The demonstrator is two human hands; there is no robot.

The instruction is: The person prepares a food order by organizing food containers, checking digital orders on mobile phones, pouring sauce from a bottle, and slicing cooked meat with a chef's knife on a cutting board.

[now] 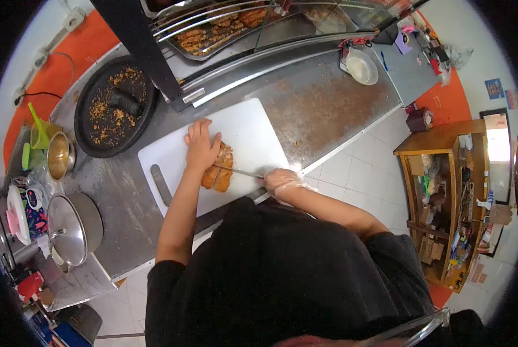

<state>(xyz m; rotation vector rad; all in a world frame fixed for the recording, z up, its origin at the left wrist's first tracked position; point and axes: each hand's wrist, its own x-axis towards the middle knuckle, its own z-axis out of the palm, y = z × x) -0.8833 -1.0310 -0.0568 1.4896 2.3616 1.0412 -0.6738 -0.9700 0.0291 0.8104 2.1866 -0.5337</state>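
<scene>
On a white cutting board (pixel 244 130) lies a golden-brown, crusted piece of meat (pixel 222 178), with cut lines showing across it. My right hand (pixel 281 181), in what looks like a clear plastic glove, is closed around the handle of a knife (pixel 241 172). The blade points left and reaches onto the meat. My left hand (pixel 201 144) lies at the meat's upper left edge, fingers stretched out and thumb apart. It seems to touch the meat, though the palm side is hidden.
A black round pan (pixel 85 124) with crumbs and a dark cylinder (pixel 126 103) sits left of the board. Nearby are a metal bowl (pixel 59 156) and a lidded pot (pixel 91 222). Ahead stands a display case (pixel 236 69) with trays of food; a white bowl (pixel 363 66) is at right.
</scene>
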